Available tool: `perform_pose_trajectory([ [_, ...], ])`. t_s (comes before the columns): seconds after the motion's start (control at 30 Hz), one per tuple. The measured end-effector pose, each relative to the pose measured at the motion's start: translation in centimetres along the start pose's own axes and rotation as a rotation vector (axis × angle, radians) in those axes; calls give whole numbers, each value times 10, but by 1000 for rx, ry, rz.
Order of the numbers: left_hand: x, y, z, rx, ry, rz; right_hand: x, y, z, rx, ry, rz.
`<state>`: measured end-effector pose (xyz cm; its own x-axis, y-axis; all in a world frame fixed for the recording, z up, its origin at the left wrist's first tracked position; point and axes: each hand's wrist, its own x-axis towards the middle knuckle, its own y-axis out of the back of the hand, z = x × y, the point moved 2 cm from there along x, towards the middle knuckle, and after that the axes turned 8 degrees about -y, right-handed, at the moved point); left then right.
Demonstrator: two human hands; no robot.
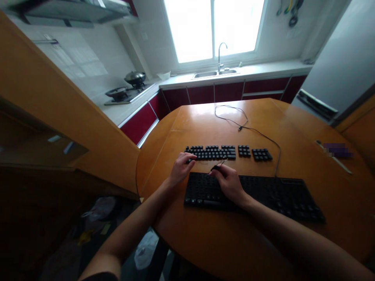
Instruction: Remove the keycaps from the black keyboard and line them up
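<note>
My left hand (182, 168) is at the left end of several rows of loose black keycaps (215, 153), its thumb and index finger closed around a dark keycap there. Over the upper left part of a black keyboard (263, 195), my right hand (230, 183) grips a small black piece with thin metal wires, which looks like a keycap puller (216, 168). Its wire ends stick out past the fingers. The keyboard lies slightly turned on the table, and my right hand and forearm hide part of it. Many of its key places look bare, though the dark surface is hard to read.
The keyboard's cable (277, 144) runs to a loop at the back of the wooden table (199, 125). Smaller keycap groups (261, 154) lie right of the main rows. At the table's right are a blurred purple item (338, 150) and a thin pale stick (342, 165).
</note>
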<state>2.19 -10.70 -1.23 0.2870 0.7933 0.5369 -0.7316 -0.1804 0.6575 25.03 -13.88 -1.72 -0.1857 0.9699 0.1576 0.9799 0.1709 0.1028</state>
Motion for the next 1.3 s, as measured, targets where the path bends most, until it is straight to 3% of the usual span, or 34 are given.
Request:
perform_pose_trajectory([
  [0.17, 0, -16, 38, -163, -171, -217, 5, 7, 1, 10, 36, 65],
  [0.47, -9, -28, 39, -143, -249, -158, 4, 1, 14, 9, -34, 10],
  [0.73, -17, -29, 45, 157, -330, -197, 5, 1, 17, -48, -31, 32],
  [0.97, -17, -28, 52, 45, -385, -145, 3, 0, 15, -53, 15, -7],
  [1.07, -11, -24, 45, 19, -317, -94, 3, 1, 15, -32, -15, 5],
  [1.2, 0, -13, 10, 162, -84, 40, 4, 1, 15, -7, -35, 25],
  [1.3, 1, -8, -18, 263, 25, 11, 5, 1, 15, -5, -35, 27],
])
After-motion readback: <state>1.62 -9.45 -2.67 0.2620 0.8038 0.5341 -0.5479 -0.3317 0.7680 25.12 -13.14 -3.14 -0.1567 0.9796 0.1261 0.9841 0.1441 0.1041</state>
